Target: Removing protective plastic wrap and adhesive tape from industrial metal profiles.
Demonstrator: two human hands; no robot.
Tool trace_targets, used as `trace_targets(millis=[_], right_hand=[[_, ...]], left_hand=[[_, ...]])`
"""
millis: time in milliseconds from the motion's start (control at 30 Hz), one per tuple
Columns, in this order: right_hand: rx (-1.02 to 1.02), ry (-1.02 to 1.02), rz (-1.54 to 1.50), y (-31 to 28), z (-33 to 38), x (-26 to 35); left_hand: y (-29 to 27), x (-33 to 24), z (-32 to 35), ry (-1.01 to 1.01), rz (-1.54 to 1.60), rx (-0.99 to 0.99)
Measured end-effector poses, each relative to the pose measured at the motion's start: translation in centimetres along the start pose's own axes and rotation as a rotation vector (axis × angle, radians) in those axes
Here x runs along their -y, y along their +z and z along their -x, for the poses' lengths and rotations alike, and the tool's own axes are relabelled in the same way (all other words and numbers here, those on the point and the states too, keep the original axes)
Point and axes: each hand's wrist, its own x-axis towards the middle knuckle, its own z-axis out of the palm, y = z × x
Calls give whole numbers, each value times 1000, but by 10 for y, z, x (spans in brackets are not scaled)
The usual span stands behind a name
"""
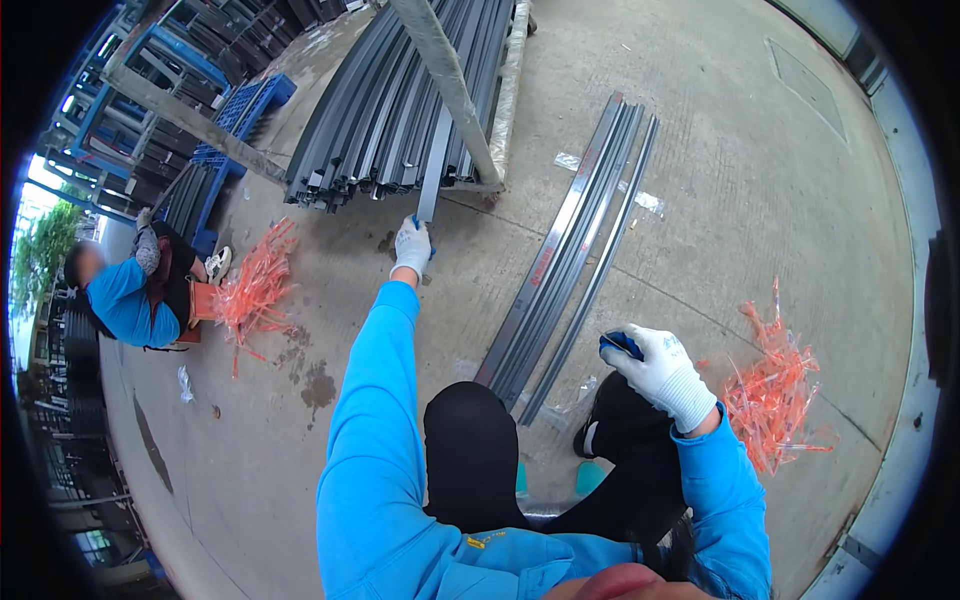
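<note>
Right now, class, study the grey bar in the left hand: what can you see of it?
The grey bar is long, straight and narrow, with a flat, smooth-looking face, paler than most profiles around it; it looks like metal. The white-gloved left hand holds its near end. From there it runs away from the person, leaning slightly right, and seems to lie on the stack of dark profiles. Its far end cannot be made out near the slanted post.

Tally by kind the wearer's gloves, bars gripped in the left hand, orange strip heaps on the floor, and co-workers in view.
White gloves: 2
Grey bar in the left hand: 1
Orange strip heaps: 2
Co-worker: 1
Total: 6
</note>
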Motion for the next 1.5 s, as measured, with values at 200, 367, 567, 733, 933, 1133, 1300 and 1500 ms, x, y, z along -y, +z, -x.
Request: trace_targets(millis=[200, 367, 567, 733, 933, 1133, 1300, 1500], right_hand=[[46, 21, 5, 2, 2, 0], [16, 27, 22, 1, 2, -7], [12, 151, -20, -7, 2, -12], [28, 167, 34, -7, 7, -29], [-6, 98, 118, 0, 7, -33], [-17, 84, 139, -7, 16, -38], [22, 109, 139, -12, 23, -40], [-79, 121, 91, -15, 23, -48]], left_hand=[[30, -49, -14, 50, 1069, -163], [56, -59, -26, 75, 976, -309], [125, 31, 54, 207, -275, 51], [184, 54, 135, 683, -616, 603], [262, 73, 166, 343, -759, 629], [283, 97, 263, 84, -878, 615], [262, 99, 280, -40, -937, 558], [217, 43, 297, -116, -558, 542]])
